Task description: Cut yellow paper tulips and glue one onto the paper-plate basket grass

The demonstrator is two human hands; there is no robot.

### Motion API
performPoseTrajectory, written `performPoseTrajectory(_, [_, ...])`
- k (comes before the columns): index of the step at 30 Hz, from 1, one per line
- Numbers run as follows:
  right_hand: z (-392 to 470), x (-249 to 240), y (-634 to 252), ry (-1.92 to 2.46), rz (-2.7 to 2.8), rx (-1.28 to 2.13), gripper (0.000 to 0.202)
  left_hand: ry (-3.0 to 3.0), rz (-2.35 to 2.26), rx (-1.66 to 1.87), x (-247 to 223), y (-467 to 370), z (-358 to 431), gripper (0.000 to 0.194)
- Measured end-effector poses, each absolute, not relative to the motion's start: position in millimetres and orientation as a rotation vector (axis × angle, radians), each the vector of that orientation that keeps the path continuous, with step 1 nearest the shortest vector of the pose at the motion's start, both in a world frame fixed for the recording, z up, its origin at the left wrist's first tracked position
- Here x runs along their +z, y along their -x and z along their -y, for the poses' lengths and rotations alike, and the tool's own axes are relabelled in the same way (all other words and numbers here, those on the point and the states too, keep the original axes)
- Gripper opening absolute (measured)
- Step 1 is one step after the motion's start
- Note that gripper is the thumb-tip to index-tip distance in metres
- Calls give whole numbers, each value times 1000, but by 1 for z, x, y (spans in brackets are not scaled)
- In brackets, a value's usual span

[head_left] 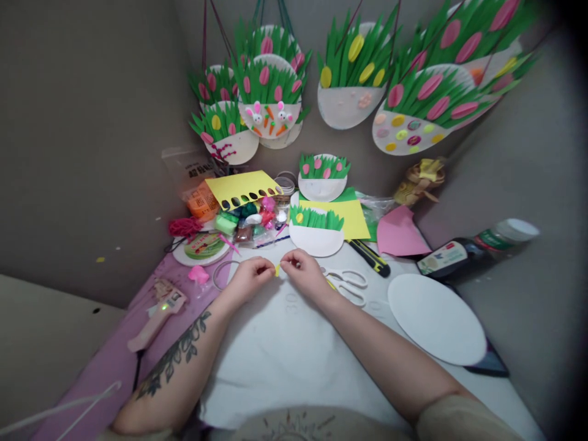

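Over the middle of the white table cover, my left hand (252, 277) and my right hand (303, 272) face each other with fingertips pinched. Between them shows a small yellow piece (277, 270), probably paper, gripped from both sides; most of it is hidden by the fingers. White-handled scissors (351, 285) lie just right of my right hand. Beyond the hands stands a paper-plate basket (316, 241) with green paper grass and one yellow egg shape. Behind it is a similar basket (323, 188) with pink egg shapes.
A glue gun (160, 315) with a lit green light lies at left. Yellow sheet (243, 188), clay packets (248, 220), and a box cutter (370, 257) lie farther back. At right are a white oval plate (436, 318), pink paper (402, 231) and a dark bottle (478, 248). Finished-looking baskets (351, 107) hang above.
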State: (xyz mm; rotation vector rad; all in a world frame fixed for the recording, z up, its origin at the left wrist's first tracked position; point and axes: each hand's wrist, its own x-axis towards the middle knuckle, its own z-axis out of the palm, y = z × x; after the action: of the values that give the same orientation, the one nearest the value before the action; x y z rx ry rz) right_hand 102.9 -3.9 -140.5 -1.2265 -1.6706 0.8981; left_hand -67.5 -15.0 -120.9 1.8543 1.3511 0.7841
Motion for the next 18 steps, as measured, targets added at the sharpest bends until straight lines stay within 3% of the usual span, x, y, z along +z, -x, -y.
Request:
performPoseTrajectory(10, [-16, -119, -103, 1193, 1870, 901, 12, -1899, -1537, 834, -120, 79, 12, 17])
performPoseTrajectory(18, [-51, -137, -76, 1349, 2108, 1009, 13, -1938, -1543, 842, -130, 88, 14, 17])
